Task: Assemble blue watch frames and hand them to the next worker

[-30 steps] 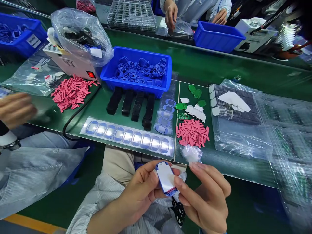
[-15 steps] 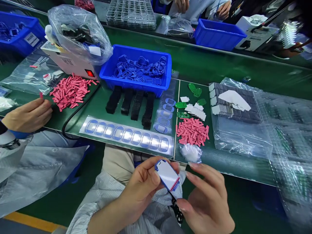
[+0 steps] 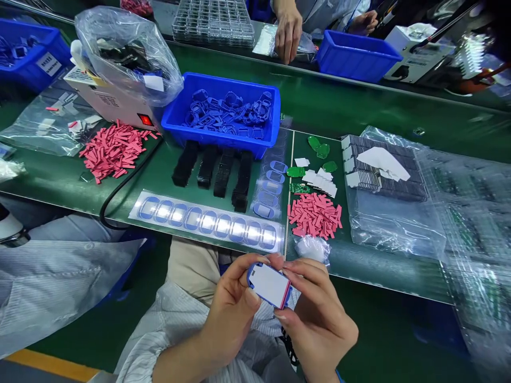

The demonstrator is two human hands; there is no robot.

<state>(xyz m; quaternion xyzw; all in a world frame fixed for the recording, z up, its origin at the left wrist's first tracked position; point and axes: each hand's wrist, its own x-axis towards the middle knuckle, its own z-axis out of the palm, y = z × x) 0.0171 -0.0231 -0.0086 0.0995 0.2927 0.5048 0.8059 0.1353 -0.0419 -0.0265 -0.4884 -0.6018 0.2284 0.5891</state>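
Note:
Between my hands, over my lap, is a small blue plastic frame (image 3: 250, 275) with a white rectangular panel (image 3: 266, 282) set in it. A thin pink strip (image 3: 285, 295) runs along the panel's right end. My left hand (image 3: 235, 298) pinches the frame at its left side, thumb on the near edge. My right hand (image 3: 315, 303) grips the right end, its thumb at the lower corner and its fingers along the far edge. Just beyond my hands, at the bench edge, lie a small clear plastic bundle (image 3: 313, 249) and a heap of pink strips (image 3: 315, 215).
A blue bin (image 3: 225, 139) of blue frames stands behind black stacks (image 3: 242, 183). A sheet of oval film pieces (image 3: 207, 222) lies along the front edge. Green boards (image 3: 322, 150) and grey stacked parts (image 3: 383, 165) lie right. A co-worker's hand (image 3: 288, 34) reaches over the far bench.
My right hand has moved left and closed on the blue frame, which has turned flatter. At left, a co-worker's hand has left the bench. Across the bench, another co-worker's hand has reached forward.

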